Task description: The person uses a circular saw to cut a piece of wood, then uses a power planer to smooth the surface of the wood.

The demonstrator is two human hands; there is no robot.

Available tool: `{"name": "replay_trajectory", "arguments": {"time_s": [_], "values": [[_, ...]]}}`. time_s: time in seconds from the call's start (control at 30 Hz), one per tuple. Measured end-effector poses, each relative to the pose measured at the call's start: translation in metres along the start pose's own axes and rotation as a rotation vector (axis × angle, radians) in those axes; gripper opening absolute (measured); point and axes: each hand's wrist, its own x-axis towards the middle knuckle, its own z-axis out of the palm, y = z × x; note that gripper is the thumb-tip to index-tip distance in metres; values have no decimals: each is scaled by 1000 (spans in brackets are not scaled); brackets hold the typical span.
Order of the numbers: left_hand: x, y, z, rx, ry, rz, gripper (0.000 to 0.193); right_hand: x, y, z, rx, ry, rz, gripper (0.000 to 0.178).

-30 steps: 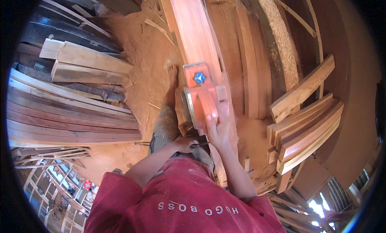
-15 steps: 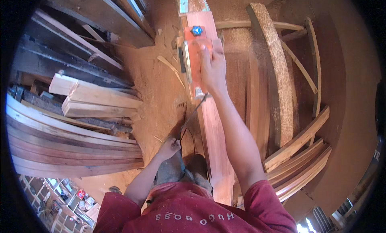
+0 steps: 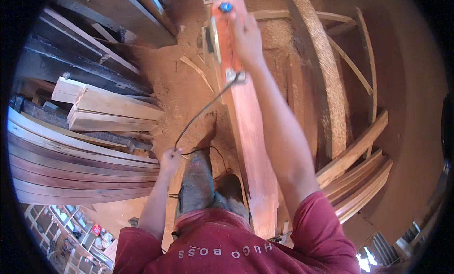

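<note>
My right hand (image 3: 248, 39) is closed round the handle of an orange electric planer (image 3: 225, 49) with a blue knob (image 3: 225, 7) at its front. The planer rests on a long reddish wooden board (image 3: 253, 146) that runs from close to my body to the far top of the view. A black power cord (image 3: 201, 112) leaves the planer's back end and runs down to my left hand (image 3: 170, 158), whose fingers are pinched round it. The cord hangs slack past my left leg. The planer's underside is hidden.
Stacked planks (image 3: 85, 167) and pale beams (image 3: 113, 106) lie at the left. On the right are a thick rough-sided timber (image 3: 328, 84) and several shorter boards (image 3: 362, 179). Sawdust and a wood strip (image 3: 196, 71) cover the floor left of the board.
My right hand has pushed the planer farther away along the board. My left hand has shifted left and slightly up, and the cord now stretches in a longer curve.
</note>
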Motion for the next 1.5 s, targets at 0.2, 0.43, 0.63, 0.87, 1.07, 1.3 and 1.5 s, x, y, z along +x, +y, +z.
{"name": "replay_trajectory", "arguments": {"time_s": [0.2, 0.43, 0.63, 0.87, 1.07, 1.3, 1.5], "values": [[-70, -110, 17, 222, 70, 231, 22, -268, -20, -141, 39, -253, 260, 41], [-157, -103, 68, 497, -88, 437, 30, -589, -56, -295, 71, -269, 501, 39], [-177, -111, 88, 405, -44, 268, 33, -592, -56, -295, 180, -311, 601, 42], [-162, -124, 57, 281, -42, -28, 32, -431, -55, -221, 64, -248, 459, 37], [-131, -95, 34, 143, -78, -21, 23, -298, -50, -150, 112, -138, 344, 39], [-61, -39, -1, 13, -80, -39, 30, -136, -46, -68, 57, -116, 299, 46], [-11, 27, -21, -56, -96, -25, 39, -14, -21, 3, 50, -98, 296, 55]]}}
